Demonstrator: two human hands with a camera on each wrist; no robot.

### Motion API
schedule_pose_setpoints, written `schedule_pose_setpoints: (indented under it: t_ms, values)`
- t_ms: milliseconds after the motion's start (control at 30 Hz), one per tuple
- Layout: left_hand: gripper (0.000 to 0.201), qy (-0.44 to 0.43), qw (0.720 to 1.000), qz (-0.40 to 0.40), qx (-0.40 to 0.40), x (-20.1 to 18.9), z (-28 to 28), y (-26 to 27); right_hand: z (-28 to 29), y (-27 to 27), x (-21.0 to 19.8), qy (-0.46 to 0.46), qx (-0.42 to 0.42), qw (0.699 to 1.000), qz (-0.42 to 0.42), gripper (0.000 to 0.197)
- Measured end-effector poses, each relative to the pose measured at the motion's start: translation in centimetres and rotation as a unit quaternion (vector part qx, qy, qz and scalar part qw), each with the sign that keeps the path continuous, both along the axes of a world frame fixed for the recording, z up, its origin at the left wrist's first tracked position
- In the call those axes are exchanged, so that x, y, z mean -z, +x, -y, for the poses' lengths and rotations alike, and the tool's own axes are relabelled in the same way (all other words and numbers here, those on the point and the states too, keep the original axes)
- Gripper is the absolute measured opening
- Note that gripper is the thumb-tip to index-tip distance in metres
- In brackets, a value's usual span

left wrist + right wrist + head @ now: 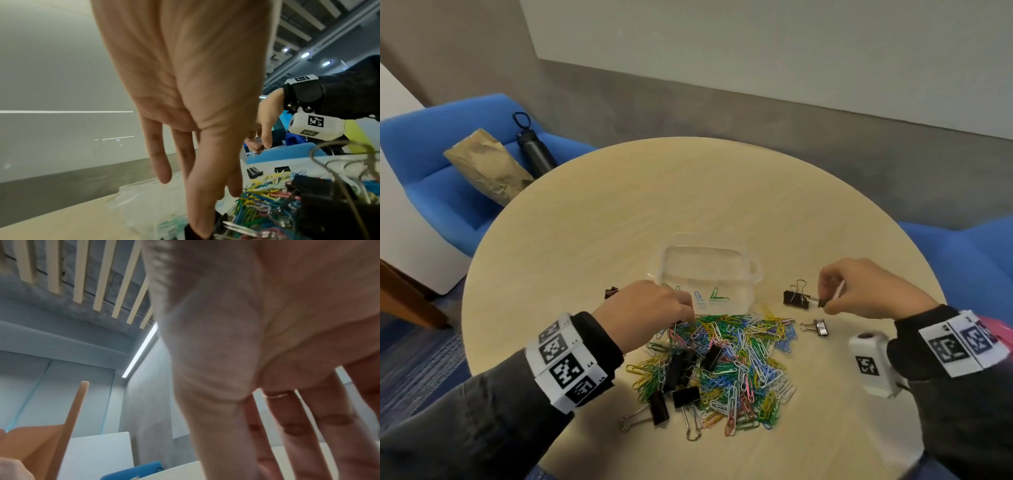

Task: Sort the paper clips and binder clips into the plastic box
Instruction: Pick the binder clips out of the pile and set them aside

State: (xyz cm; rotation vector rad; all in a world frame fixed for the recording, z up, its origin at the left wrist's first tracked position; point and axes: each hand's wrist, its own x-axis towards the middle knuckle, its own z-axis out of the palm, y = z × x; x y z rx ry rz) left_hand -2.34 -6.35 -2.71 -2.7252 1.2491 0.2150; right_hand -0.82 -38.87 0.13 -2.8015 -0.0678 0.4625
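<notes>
From the head view, a clear plastic box (707, 274) stands near the middle of a round pale table (592, 219), and everything else is placed from it. On its floor lie a few paper clips: a blue one (699, 298) and a green one (717, 296). Just on the near side of the box spreads a heap of coloured paper clips (739, 359), with several black binder clips (681, 368) mixed into its left part. The left hand (650, 310) reaches down at the box's near-left corner, fingertips buried in the far edge of the heap; whether they pinch anything cannot be told from here. To the right of the box the right hand (866, 291) is raised, thumb and fingers pinching a small dark clip (822, 303). Between that hand and the box sits a black binder clip (796, 297), and another smaller one (819, 327) lies nearer the person. Beyond the table, left of the box, a blue armchair (448, 192) holds a brown paper bag (489, 166) and a black bottle (534, 150).

From the left wrist view, the left hand's fingers (160, 155) point down, loosely parted, with the fingertips touching the heap beside the box's clear wall (144, 203).

From the right wrist view, the right hand's fingers (294, 431) hang down close to the lens; the pinch itself is hidden.
</notes>
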Motion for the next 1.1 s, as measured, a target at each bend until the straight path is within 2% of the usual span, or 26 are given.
schedule_pose_setpoints:
  t_ms: [100, 300, 567, 900, 1000, 1100]
  values:
    - [0.055, 0.009, 0.999, 0.026, -0.031, 0.6, 0.1, -0.2, 0.5, 0.2, 0.7, -0.002, 0.003, 1.000, -0.029, 0.017]
    - [0.043, 0.039, 0.996, 0.039, -0.063, 0.6, 0.7, -0.7, -0.2, 0.3, 1.4, -0.015, -0.010, 1.000, -0.007, 0.025]
    - [0.035, 0.062, 0.994, 0.009, -0.087, 0.2, 1.1, -0.7, -2.2, -0.6, 0.4, 0.001, -0.052, 0.998, 0.027, 0.027]
    - [0.023, 0.040, 0.997, -0.016, -0.063, 0.7, 0.4, 0.6, -3.8, -1.1, 0.7, 0.021, -0.098, 0.995, 0.007, 0.029]
    - [0.025, 0.002, 0.993, -0.037, -0.114, -0.9, -0.8, 1.5, -4.5, -1.5, 0.4, 0.026, -0.113, 0.993, 0.025, 0.025]
    - [0.026, -0.022, 0.974, -0.060, -0.217, -3.2, -3.8, 2.6, -6.7, -2.7, 0.1, 0.049, -0.168, 0.984, 0.030, 0.019]
